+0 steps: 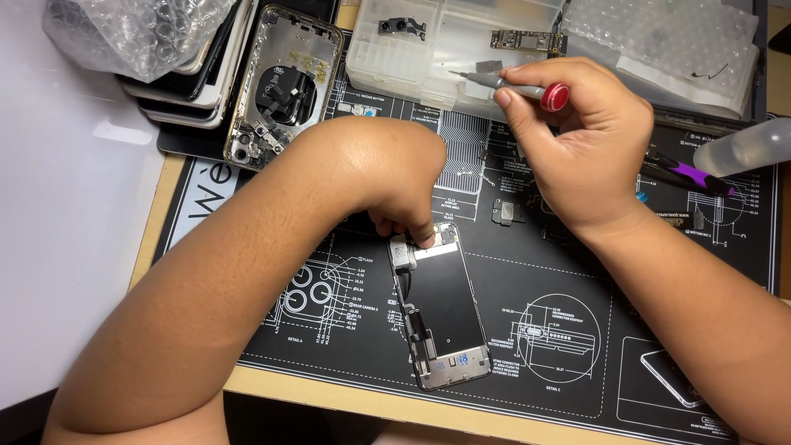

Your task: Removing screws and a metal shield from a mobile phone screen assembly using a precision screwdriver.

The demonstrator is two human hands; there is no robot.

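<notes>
An opened phone display assembly (441,309) lies face down on a black repair mat (577,330), its metal back plate and cables showing. My left hand (387,177) bends down over its top end, and the fingertips pinch a small part at the upper left corner. My right hand (577,140) is raised above the mat and holds a grey precision screwdriver (511,85) with a red cap, tip pointing left toward a clear plastic parts box (412,49).
A gutted phone housing (280,86) rests beside a stack of phones (206,74) at the upper left, under bubble wrap (132,29). At right lie a purple-handled tool (688,175) and a clear squeeze bottle (741,148). Small brackets (504,212) sit on the mat.
</notes>
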